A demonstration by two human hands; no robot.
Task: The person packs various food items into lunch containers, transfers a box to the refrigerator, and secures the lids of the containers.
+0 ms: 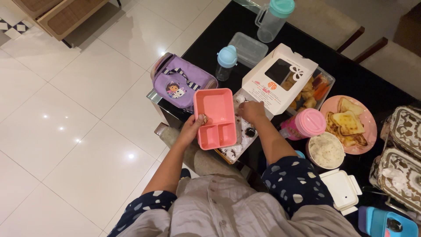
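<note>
A pink lunch tray [217,117] with three compartments lies tilted over the front of an open white pastry box [275,77]. My left hand [193,127] grips the tray's left edge, thumb on the rim. My right hand [252,111] reaches into the box's base, fingers closed around a small pastry, though the grip is hard to make out. A dark round sweet [250,131] sits in the box just below that hand. The tray's compartments look empty.
A purple cartoon lunch bag [180,83] stands at the table's left corner. Behind are a blue-lidded bottle [226,62], clear container [247,48] and jug [274,17]. Right: pink jar [305,124], rice bowl [325,151], plate of toast [351,124], white lid [342,188].
</note>
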